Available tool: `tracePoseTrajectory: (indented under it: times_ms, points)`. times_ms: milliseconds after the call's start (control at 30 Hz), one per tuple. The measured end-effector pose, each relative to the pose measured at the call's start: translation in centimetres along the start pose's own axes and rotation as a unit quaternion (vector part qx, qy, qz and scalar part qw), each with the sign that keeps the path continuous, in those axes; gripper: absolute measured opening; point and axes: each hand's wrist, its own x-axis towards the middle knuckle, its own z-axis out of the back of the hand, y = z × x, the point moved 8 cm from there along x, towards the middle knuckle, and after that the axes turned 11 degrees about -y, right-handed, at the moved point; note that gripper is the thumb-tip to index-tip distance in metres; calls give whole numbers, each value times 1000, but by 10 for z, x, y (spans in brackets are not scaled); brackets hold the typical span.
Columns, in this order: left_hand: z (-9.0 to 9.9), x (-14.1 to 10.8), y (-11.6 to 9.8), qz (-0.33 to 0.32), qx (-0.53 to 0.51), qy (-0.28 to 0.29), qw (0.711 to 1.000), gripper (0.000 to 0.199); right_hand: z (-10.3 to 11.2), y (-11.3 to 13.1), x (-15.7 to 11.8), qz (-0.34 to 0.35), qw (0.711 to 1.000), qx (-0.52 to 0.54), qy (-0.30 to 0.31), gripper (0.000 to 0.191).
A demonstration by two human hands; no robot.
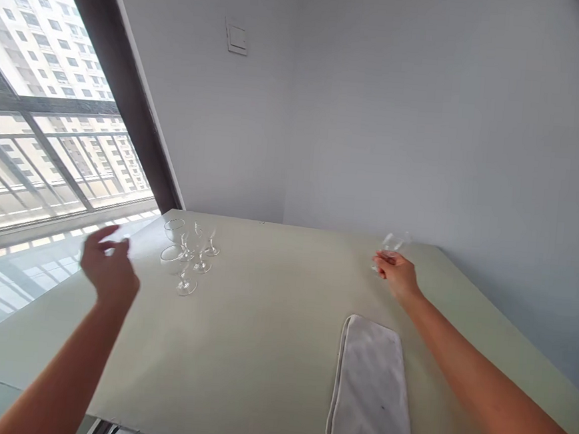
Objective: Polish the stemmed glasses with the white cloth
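Observation:
At the far right of the table, my right hand (pixel 396 273) is closed around a clear stemmed glass (pixel 392 241). The bowl shows above my fingers, while much of the stem is hidden behind them. My left hand (pixel 109 266) is raised near the left edge, slightly blurred. Its fingers are curled, with a gap between thumb and forefinger, and nothing shows in them. Just right of that hand, several clear stemmed glasses (pixel 186 285) stand upright in a close group. Their see-through bowls overlap in the view.
A folded grey cloth (pixel 373 387) lies on the pale table (pixel 261 322), below my right forearm. Grey walls (pixel 377 117) meet behind the table. A light switch (pixel 237 38) is on the wall, and a large window (pixel 52 111) fills the left side.

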Motion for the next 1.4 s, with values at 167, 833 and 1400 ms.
tracePoseTrajectory:
  times_ms: [167,833,1400]
  points:
    - [-53,-144,-45,90,-79,368,922,31,-96,75,-154,6,948,65,312,44]
    - [29,6,26,48,-16,68,996,35,-43,86,-203,64,937,-14,342,37]
    - [-54,-4,149,103,154,222,957,37,34,22,-154,-24,979,-24,201,39]
